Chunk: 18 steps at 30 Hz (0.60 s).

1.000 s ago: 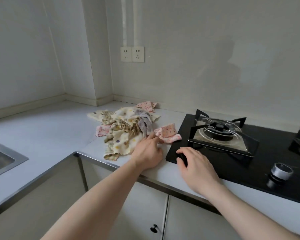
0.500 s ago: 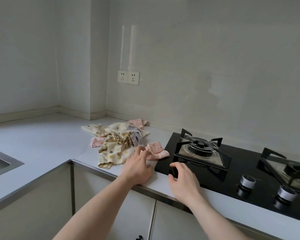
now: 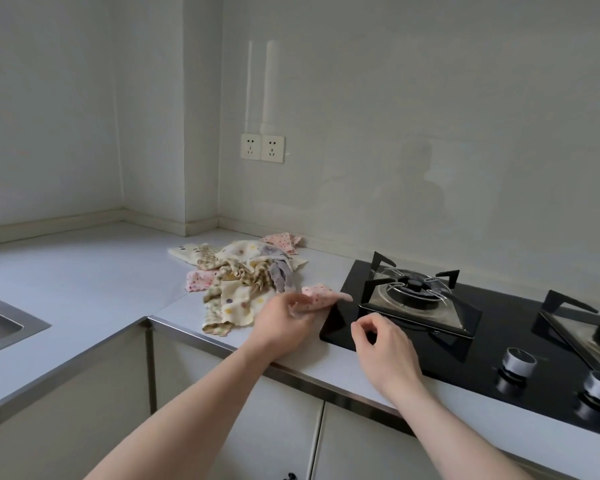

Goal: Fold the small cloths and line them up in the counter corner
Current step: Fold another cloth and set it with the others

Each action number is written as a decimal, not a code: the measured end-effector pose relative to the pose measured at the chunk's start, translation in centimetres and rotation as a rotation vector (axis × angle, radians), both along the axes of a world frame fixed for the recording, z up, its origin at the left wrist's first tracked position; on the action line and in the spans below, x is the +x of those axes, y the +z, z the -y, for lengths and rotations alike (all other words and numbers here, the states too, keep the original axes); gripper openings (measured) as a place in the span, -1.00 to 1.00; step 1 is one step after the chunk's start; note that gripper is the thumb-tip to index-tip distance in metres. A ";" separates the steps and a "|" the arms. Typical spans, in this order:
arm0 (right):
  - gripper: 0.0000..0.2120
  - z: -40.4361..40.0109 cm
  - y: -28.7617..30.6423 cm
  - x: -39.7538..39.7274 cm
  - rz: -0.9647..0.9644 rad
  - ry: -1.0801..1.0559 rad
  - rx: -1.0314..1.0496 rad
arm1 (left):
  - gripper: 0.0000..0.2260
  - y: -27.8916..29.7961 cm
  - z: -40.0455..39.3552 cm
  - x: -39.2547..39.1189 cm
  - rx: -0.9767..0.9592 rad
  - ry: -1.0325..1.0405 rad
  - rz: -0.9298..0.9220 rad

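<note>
Sink [image 3: 0, 327] sat at the far left edge, set into the white counter [image 3: 84, 278]. Counter corner was behind it, by the wall column; no folded cloth lay there yet.

The cloth pile [image 3: 243, 282] lay mid-counter, left of the stove: cream spotted pieces, checked ones, a grey one, pink ones at the far and left sides, all crumpled and overlapping. Double wall socket [image 3: 262, 148] was above it on the far wall.

Your left hand [image 3: 281, 323] reached in from the near side, forearm angled up-right, and sat at the pile's right edge. Fingers and thumb were pinching the pink cloth [image 3: 319, 297], which was lifted slightly; its far corner hung over the stove's left edge. That cloth was just beside the pile, whether it was touching the pile I couldn't tell.

Your right hand [image 3: 385, 344] hovered over the near left corner of the black stove [image 3: 499, 344], wrist over the counter lip. Fingers were loosely curled, thumb and forefinger close together, grasping nothing.

Obstacles to the right: the left burner grate [image 3: 413, 289] stood just beyond both hands, near the pink cloth's corner. A second grate [image 3: 586, 327] was at the right edge, with two knobs [image 3: 518, 362] on the stove's near side. Cabinet doors [image 3: 257, 427] were below the counter.
</note>
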State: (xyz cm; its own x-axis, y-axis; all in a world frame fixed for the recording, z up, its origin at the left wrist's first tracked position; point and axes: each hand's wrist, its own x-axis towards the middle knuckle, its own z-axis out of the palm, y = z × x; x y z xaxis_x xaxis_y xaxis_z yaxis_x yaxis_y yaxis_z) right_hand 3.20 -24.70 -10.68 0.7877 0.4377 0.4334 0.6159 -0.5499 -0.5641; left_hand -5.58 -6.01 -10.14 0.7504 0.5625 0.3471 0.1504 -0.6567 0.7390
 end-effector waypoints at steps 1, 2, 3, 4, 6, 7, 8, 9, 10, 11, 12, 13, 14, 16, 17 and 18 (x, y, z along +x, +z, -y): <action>-0.85 0.0 -0.1 0.0 0.018 0.005 -0.017 | -0.79 0.1 -0.3 0.0 -0.106 0.014 0.095; -0.83 -0.1 -0.1 0.1 0.032 0.011 -0.031 | -0.87 0.0 -0.5 -0.1 -0.188 0.029 0.176; -0.80 -0.1 -0.1 0.1 0.043 0.015 -0.043 | -0.90 0.0 -0.6 -0.2 -0.239 0.040 0.235; -0.75 -0.1 -0.1 0.2 0.051 0.023 -0.054 | -0.87 -0.1 -0.7 -0.3 -0.266 0.036 0.271; -0.62 -0.1 0.0 0.1 0.052 0.042 -0.076 | -0.75 -0.1 -0.5 -0.5 -0.314 -0.037 0.285; -0.56 -0.2 -0.1 0.1 0.046 0.053 -0.086 | -0.69 0.0 -0.4 -0.6 -0.337 -0.093 0.274; -0.53 -0.2 0.0 0.0 0.044 0.063 -0.089 | -0.64 0.1 -0.3 -0.7 -0.346 -0.147 0.249; -0.55 -0.2 -0.1 0.0 0.046 0.072 -0.080 | -0.59 0.3 -0.3 -0.8 -0.352 -0.197 0.219; -0.63 -0.2 -0.2 0.1 0.050 0.087 -0.054 | -0.58 0.4 -0.5 -0.8 -0.359 -0.232 0.194; -0.74 -0.2 -0.3 0.3 0.047 0.102 -0.021 | -0.61 0.4 -0.7 -0.8 -0.377 -0.247 0.183; -0.84 -0.2 -0.4 0.4 0.041 0.115 0.008 | -0.65 0.5 -0.9 -0.8 -0.402 -0.246 0.187; -0.91 -0.1 -0.4 0.5 0.032 0.126 0.031 | -0.68 0.4 -1.0 -0.7 -0.434 -0.231 0.202; -0.91 -0.1 -0.5 0.6 0.025 0.135 0.050 | -0.70 0.4 -0.9 -0.7 -0.458 -0.209 0.219; -0.88 0.0 -0.7 0.8 0.016 0.140 0.077 | -0.72 0.4 -0.5 -0.7 -0.420 -0.156 0.208; -0.86 0.1 -0.7 0.8 0.017 0.142 0.086 | -0.74 0.5 -0.3 -0.8 -0.368 -0.135 0.180; -0.84 0.1 -0.7 0.8 0.021 0.146 0.093 | -0.73 0.5 -0.1 -0.8 -0.315 -0.124 0.137</action>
State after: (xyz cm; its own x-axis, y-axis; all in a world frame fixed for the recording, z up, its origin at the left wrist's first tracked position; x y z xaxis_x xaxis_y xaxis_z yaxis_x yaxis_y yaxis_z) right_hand 4.00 -24.78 -11.38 0.7093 0.5039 0.4929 0.6973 -0.3995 -0.5950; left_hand -6.40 -5.87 -9.60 0.7784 0.5652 0.2731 -0.0304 -0.4007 0.9157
